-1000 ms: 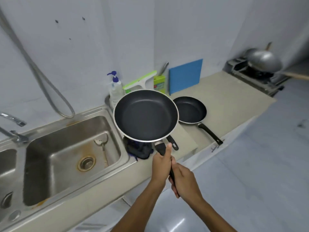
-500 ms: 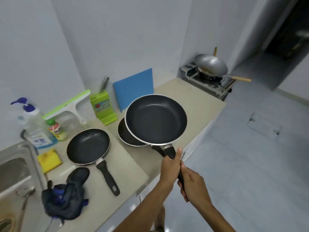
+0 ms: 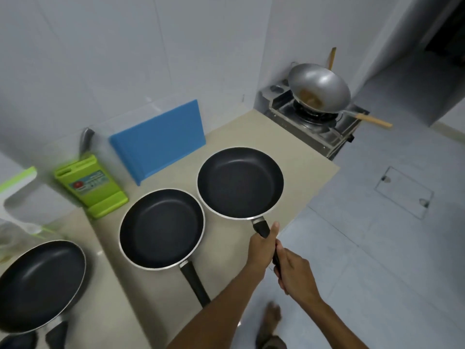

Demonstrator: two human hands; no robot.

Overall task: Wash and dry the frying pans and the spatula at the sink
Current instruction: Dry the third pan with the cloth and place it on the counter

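Black pan (image 3: 240,182), left hand (image 3: 261,248), right hand (image 3: 294,275)

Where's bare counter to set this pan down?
Bare beige counter lies between the blue cutting board, the steel stove and the held black frying pan. Leftward it is crowded: middle black pan, left black pan, green knife block.

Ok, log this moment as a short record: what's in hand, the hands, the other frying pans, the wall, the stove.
in hand: held pan, empty, at the right end of the counter
hands: left hand and right hand both grip its handle, left nearer the bowl
others: middle pan and left pan on the counter, left one cut off by the frame
wall: blue board leaning, green holder beside it
stove: wok sits on the stove
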